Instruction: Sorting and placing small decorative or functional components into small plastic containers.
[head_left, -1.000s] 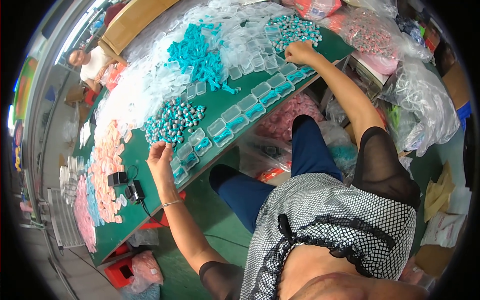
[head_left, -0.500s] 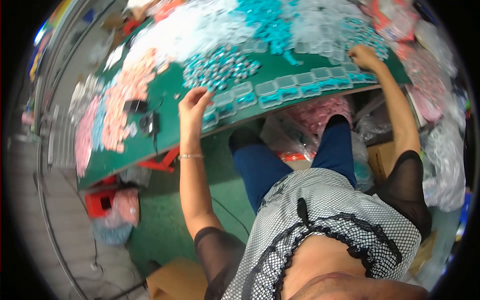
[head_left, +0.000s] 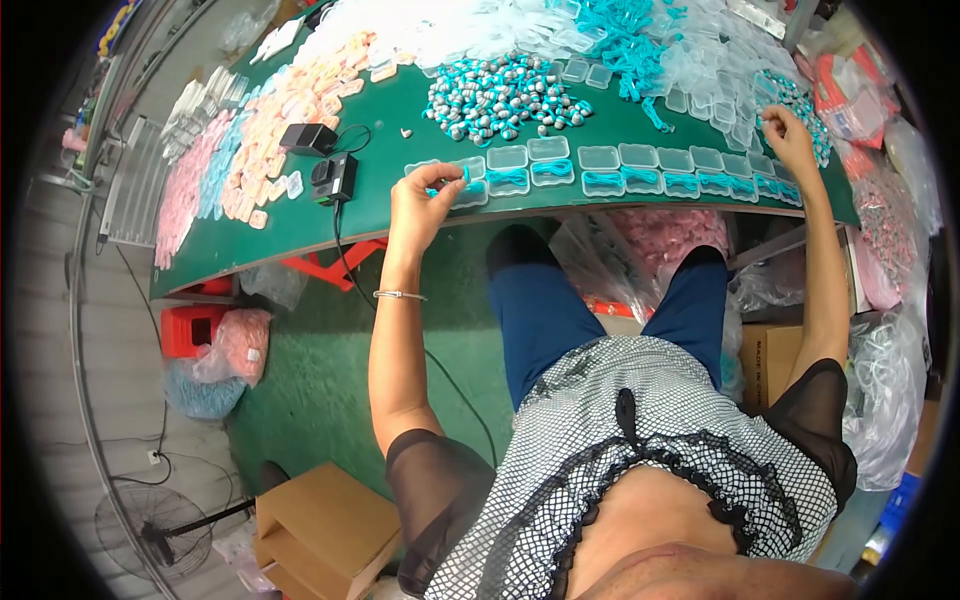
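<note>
A row of small clear lidded boxes stands with lids up along the near table edge, teal cords coiled inside. At the row's left end, over the boxes, my left hand is closed in a pinch on a small teal piece. Toward the right end my right hand has its fingers curled together beside a pile of small teal-and-grey pieces; what they hold, if anything, is hidden. Beyond the boxes lies a larger heap of teal-and-grey capsule-shaped pieces.
Heaped on the green table are clear boxes, teal cords and peach pieces. A black adapter trails a cable over the edge. Below are a red stool, a cardboard box and a fan.
The view has shifted, so the table sits lower and further right. My left hand stays over the left end of the row, and my right hand stays near the right-hand pile.
</note>
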